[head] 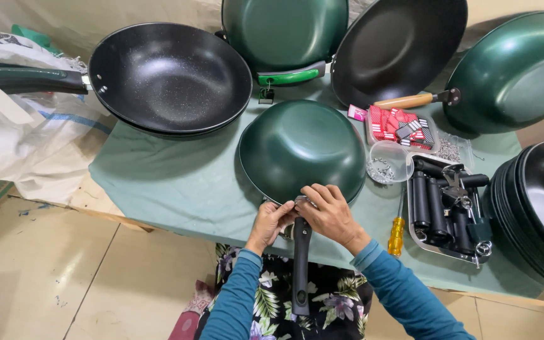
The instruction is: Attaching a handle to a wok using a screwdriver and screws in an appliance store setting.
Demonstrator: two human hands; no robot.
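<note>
Upturned green pan [302,148] lies bottom-up on the green cloth [177,182] at the table's near edge, its rim facing the person, so the handle joint sits within easy reach. Far left, a black pan [170,75] rests open side up, its dark handle pointing left over white sacking [14,135]. The left hand [272,221] pinches at the joint where the black handle [301,264] meets the pan; its fingers are curled there, though what they grip is hidden. The handle juts off the table towards the person's lap. The right hand [331,213] presses its fingers over the same joint, seemingly steadying the bracket; whether it clasps anything I cannot tell. Just right of it, a yellow-handled screwdriver [397,233] lies close by. Beyond that stand a clear tub of screws [388,162], a tray of black handles [442,204], and a nested stack of black pans [542,208], all near the working hand.
</note>
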